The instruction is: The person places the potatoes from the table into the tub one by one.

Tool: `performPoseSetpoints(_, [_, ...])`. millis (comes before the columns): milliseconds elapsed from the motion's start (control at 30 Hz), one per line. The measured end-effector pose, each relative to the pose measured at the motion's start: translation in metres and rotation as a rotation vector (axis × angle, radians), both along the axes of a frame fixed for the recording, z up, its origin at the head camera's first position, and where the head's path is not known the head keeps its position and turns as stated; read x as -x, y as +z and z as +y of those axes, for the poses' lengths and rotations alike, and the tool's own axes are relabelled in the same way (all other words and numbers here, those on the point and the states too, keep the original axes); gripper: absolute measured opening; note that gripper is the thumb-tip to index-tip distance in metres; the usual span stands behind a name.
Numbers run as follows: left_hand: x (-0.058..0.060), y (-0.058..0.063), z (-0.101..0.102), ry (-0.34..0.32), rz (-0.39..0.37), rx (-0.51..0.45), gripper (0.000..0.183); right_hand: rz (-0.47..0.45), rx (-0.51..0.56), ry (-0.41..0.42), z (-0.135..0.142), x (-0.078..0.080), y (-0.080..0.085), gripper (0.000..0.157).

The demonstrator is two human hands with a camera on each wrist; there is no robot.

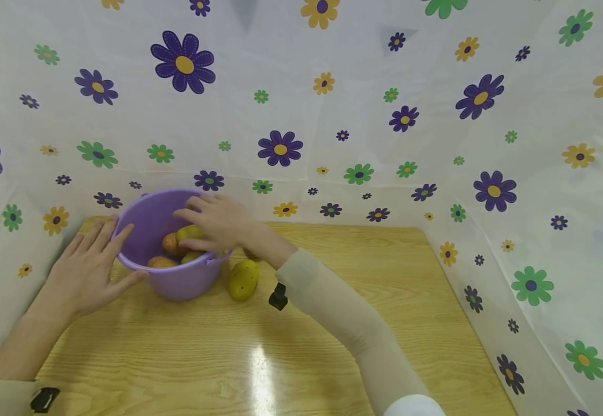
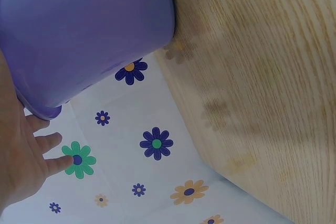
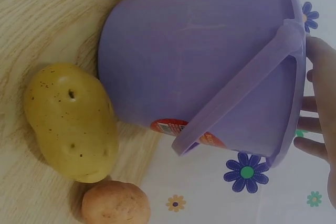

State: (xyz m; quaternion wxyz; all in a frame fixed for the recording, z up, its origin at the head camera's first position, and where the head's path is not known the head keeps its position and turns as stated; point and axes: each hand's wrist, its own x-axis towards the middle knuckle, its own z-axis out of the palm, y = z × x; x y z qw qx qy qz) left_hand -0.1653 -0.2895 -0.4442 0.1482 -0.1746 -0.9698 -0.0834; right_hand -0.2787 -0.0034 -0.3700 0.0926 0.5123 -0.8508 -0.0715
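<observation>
A purple bucket stands at the back left of the wooden table, with several potatoes inside. My left hand rests at its left rim, fingers spread and thumb along the near side. Over the bucket's mouth is my right hand, its fingers parted and reaching in from the right. A yellow potato shows between thumb and forefinger, among reddish-brown ones. In the right wrist view the fingers extend past the rim; the bucket wall hides the contents.
Beside the bucket on the table lie a large yellow potato and a reddish-brown potato, mostly behind my right forearm in the head view. The bucket's handle hangs down its right side. Flower-printed cloth walls the table's back and sides.
</observation>
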Motion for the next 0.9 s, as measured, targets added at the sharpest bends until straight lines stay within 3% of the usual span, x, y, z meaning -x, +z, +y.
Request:
performPoseSetpoints(333, [0.000,-0.002,0.000,0.000,0.002,-0.001,0.104,-0.007,0.081,0.003,0.018,-0.005,-0.005,0.074])
performPoseSetpoints(900, [-0.001,-0.001,0.002,0.005,-0.005,0.001,0.104,0.016,0.172,-0.027,0.045,-0.015,0.002,0.078])
